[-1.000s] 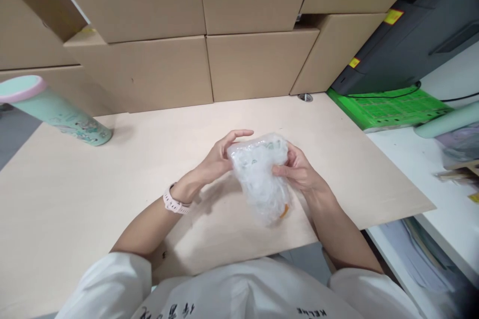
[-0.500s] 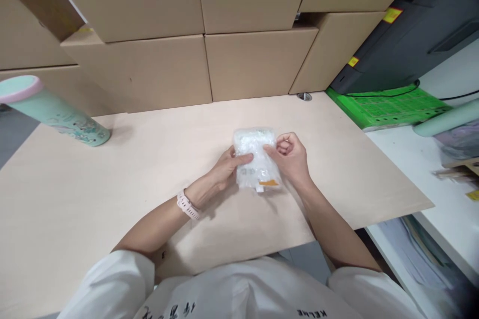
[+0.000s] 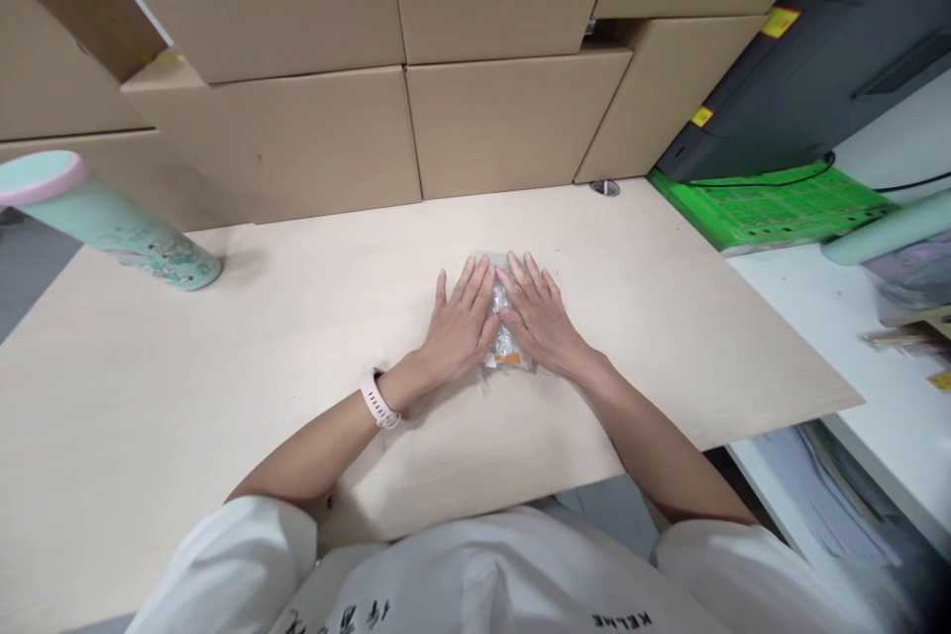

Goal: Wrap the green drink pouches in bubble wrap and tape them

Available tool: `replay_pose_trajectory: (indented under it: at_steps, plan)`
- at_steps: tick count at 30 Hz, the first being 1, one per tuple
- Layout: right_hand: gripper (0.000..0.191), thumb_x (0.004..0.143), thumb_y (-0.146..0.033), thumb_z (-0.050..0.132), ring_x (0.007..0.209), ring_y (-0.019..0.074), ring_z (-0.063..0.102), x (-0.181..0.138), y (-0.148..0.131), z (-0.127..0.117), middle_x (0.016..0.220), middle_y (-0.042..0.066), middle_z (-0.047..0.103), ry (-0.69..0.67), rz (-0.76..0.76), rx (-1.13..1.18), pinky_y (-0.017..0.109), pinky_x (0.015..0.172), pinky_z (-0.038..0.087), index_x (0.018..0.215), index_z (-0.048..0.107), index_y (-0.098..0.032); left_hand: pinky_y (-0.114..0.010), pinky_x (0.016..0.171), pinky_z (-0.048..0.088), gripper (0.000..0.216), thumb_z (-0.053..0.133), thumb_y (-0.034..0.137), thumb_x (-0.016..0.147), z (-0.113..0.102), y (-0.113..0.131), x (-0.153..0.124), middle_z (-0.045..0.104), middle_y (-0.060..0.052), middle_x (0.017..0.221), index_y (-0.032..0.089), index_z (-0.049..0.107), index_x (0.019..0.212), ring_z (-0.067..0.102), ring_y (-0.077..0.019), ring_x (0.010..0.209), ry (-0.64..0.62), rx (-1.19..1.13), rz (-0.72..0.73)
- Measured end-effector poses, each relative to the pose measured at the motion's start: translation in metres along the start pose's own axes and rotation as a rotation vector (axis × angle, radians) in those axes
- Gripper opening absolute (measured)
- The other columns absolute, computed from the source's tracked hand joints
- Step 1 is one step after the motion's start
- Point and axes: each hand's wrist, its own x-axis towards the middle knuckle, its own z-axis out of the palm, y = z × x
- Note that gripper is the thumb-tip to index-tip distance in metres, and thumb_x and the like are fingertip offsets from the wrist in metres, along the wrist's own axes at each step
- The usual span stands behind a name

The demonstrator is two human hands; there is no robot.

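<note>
A small clear bubble-wrap packet (image 3: 503, 341) lies on the pale wooden tabletop (image 3: 312, 317), with an orange patch near its front edge. My left hand (image 3: 462, 319) rests flat over its left side, fingers stretched out and pointing away from me. Over the right side my right hand (image 3: 541, 315) lies the same way, its fingers slightly spread. The two thumbs come close together above the packet's middle. Most of the packet is hidden under the palms; what it contains cannot be made out.
A mint tumbler with a pink rim (image 3: 149, 238) stands at the left. Stacked cardboard boxes (image 3: 512, 129) wall off the back. To the right are a green plastic crate (image 3: 773, 208), a dark grey case (image 3: 824, 69) and a white shelf (image 3: 802, 292) with papers below.
Both hands held the packet between thumbs and fingers before. Now it lies on the tabletop, and the hands have opened out flat on top of it.
</note>
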Motion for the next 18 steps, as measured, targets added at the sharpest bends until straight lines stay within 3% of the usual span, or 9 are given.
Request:
replay_pose_trajectory:
  at_steps: [6,14,18]
  plan:
    - [0.061,0.104,-0.045,0.021,0.155,0.0243,0.002,-0.001,-0.003,0.003,0.167,0.005,0.014,-0.002,-0.006,-0.045,0.055,0.123,0.009,0.16,0.01,-0.025,-0.063,0.12,0.003,0.065,0.033,0.03,0.098,0.013,-0.001,-0.004,0.022,-0.019,0.163,0.011,0.014,0.157,0.014,-0.0297,0.154,0.014,0.101,-0.01]
    - [0.058,0.103,-0.042,0.023,0.155,0.0228,0.004,0.002,-0.004,0.007,0.166,0.006,0.018,0.001,-0.015,-0.046,0.055,0.123,0.008,0.158,0.019,-0.024,-0.055,0.119,0.025,0.063,0.034,0.028,0.096,0.017,-0.005,-0.005,0.024,-0.019,0.163,0.013,0.019,0.156,0.015,-0.0277,0.154,0.001,0.031,-0.025]
    - [0.057,0.103,-0.041,0.024,0.155,0.0232,0.006,0.003,-0.006,0.008,0.166,0.007,0.02,0.012,-0.003,-0.014,0.054,0.123,0.007,0.156,0.025,-0.021,-0.054,0.118,0.027,0.063,0.034,0.028,0.096,0.021,-0.007,-0.005,0.023,-0.019,0.163,0.01,0.019,0.155,0.014,-0.0288,0.154,0.019,0.0,-0.026]
